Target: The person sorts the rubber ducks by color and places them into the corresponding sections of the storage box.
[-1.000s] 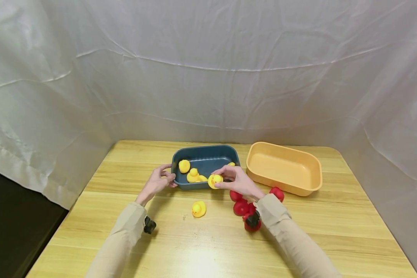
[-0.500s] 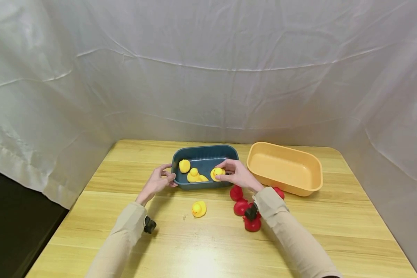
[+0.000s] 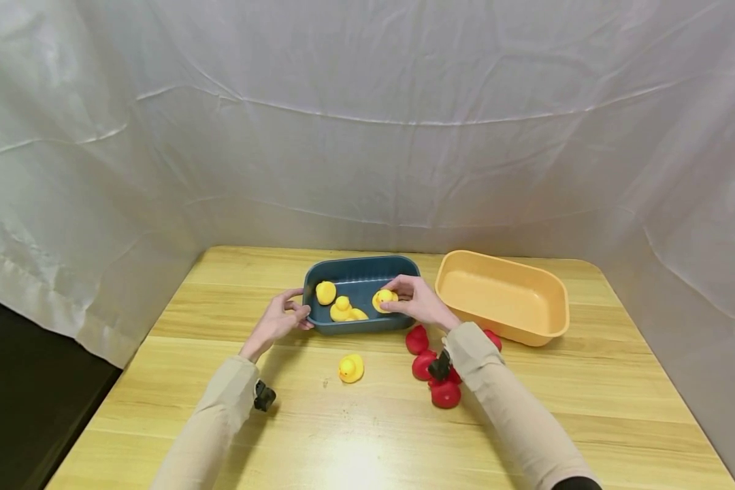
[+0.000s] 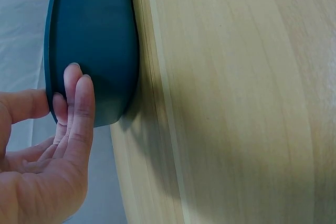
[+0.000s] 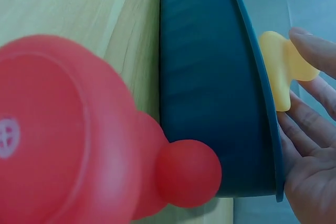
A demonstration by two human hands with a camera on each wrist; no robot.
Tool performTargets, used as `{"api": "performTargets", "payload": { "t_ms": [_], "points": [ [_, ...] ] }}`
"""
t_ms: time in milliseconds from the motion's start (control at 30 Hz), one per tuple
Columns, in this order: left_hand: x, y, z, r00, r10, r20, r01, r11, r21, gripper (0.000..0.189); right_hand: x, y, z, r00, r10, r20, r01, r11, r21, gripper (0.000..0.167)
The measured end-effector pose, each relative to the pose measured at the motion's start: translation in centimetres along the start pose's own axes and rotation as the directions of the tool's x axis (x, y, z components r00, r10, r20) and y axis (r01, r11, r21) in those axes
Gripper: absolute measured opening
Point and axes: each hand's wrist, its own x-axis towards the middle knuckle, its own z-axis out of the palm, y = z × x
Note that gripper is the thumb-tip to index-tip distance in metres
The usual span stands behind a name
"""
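Right hand [image 3: 421, 303] of a person pinches a yellow duck [image 3: 382, 300] between thumb and fingertips, inside the right half of a blue tub [image 3: 358, 329]; whether this duck touches the tub's floor cannot be told. The left hand [image 3: 277, 321] grips the tub's left end near its front corner, fingers against the outer wall. Also in the tub, a second duck [image 3: 326, 292] sits by the left end, and yellow shapes [image 3: 344, 312] near the front wall could be one duck or two overlapping.

The tub stands near the far edge of a wooden tabletop [image 3: 318, 435]. Just beside it, toward the tabletop's far right corner, is an orange tub [image 3: 502, 296]. Nearer the front edge, a loose duck [image 3: 351, 368] lies on the wood. To its right is a cluster of red ducks [image 3: 444, 394], partly hidden by the right sleeve [image 3: 502, 401]. Behind the far edge hangs a pale, creased curtain [image 3: 398, 150].
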Motion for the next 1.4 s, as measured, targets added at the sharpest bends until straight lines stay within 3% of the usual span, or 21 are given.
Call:
{"api": "performTargets", "payload": {
  "t_ms": [667,833,967,1100,1233,1400],
  "points": [
    [0.0,0.1,-0.1,1.0,0.001,0.012,-0.001,1.0,0.002,0.058,0.8,0.2,-0.2,0.999,0.005,-0.046,-0.007,0.998,-0.058,0.033],
    [-0.1,0.2,0.2,1.0,-0.008,0.016,0.008,1.0,0.0,0.058,-0.1,-0.4,-0.5,0.998,-0.015,-0.058,0.011,0.998,-0.065,0.041],
    [-0.2,0.2,0.3,1.0,-0.003,0.017,0.003,1.0,-0.007,0.059,-1.8,-1.3,-0.2,0.997,-0.047,-0.063,0.045,0.999,-0.03,0.036],
    [-0.2,0.1,0.2,1.0,0.003,0.012,-0.003,1.0,-0.012,0.059,-3.7,-2.2,1.1,0.994,-0.096,0.051,0.097,0.995,-0.032,0.031],
    [-0.2,0.1,0.2,1.0,0.003,0.006,-0.003,1.0,-0.013,0.059,-4.6,-2.8,2.7,0.968,-0.121,0.219,0.141,0.987,-0.078,0.029],
    [-0.2,0.1,0.3,1.0,0.007,0.012,-0.007,1.0,-0.014,0.059,-4.7,-3.0,4.4,0.959,-0.076,0.272,0.121,0.981,-0.15,0.038]
  ]
}}
